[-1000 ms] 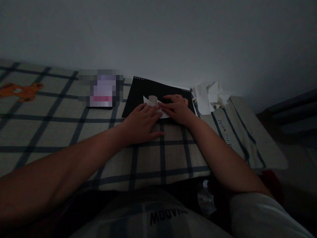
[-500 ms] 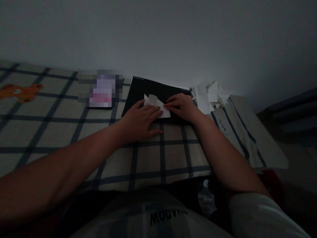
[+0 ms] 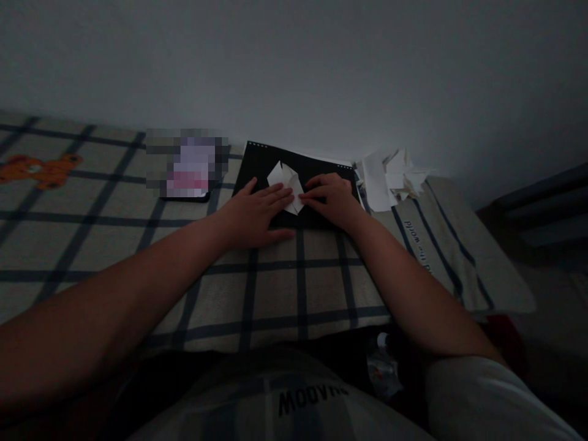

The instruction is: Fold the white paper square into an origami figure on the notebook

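Observation:
A small sheet of folded white paper (image 3: 290, 176) lies on a black spiral-bound pad (image 3: 257, 160), its creased flaps standing partly up. My left hand (image 3: 260, 211) rests flat across the paper's lower left part, fingers spread and thumb pointing right over the cloth. At the paper's right edge, the thumb and fingers of my right hand (image 3: 333, 199) are pinched together on it. The fingers cover part of the paper's lower edge.
Crumpled and folded white paper pieces (image 3: 399, 177) are piled right of the pad. A phone-like device (image 3: 190, 174), partly blurred out, lies left. An orange bear-shaped figure (image 3: 46, 171) is farther left on the checked cloth (image 3: 275, 288). A plastic bottle (image 3: 383, 367) is below the edge.
The paper has turned and its flaps now sit differently, with a point toward the wall. My left hand has shifted slightly left and up, my right hand slightly left.

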A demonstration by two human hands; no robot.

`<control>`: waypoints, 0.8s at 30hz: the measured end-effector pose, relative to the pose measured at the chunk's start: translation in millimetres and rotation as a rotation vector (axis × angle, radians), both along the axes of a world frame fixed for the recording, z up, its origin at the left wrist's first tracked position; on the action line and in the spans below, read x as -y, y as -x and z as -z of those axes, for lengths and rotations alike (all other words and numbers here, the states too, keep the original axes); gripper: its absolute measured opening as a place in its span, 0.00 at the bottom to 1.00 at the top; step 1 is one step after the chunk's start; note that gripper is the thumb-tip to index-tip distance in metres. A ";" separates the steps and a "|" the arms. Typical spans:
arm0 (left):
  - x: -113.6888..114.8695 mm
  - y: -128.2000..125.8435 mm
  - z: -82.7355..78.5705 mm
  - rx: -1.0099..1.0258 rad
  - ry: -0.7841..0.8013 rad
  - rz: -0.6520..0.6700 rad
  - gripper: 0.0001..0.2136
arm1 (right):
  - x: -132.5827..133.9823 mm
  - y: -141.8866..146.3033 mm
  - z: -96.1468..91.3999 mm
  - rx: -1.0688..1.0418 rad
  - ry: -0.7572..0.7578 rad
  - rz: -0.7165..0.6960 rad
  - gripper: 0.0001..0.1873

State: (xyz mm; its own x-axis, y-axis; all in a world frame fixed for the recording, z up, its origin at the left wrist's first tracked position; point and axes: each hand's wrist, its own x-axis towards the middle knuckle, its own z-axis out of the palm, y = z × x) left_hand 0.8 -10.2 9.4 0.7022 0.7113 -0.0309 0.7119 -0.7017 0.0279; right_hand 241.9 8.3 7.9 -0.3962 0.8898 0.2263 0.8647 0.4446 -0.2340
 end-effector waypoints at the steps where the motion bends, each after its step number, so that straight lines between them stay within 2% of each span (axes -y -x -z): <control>1: 0.2 -0.1 -0.7 -0.009 0.010 -0.004 0.39 | 1.0 1.2 0.1 0.006 -0.004 0.006 0.12; 7: 2.1 -1.1 -2.7 -0.003 0.021 -0.009 0.39 | 8.8 5.2 -0.9 0.037 -0.042 0.024 0.13; 14: 1.4 -0.7 -0.5 0.005 0.018 -0.009 0.39 | 13.5 5.3 -5.4 0.119 -0.015 0.030 0.13; 24: 1.4 -0.1 -2.3 -0.036 0.042 -0.027 0.41 | 15.8 2.8 -12.9 0.143 0.052 -0.017 0.21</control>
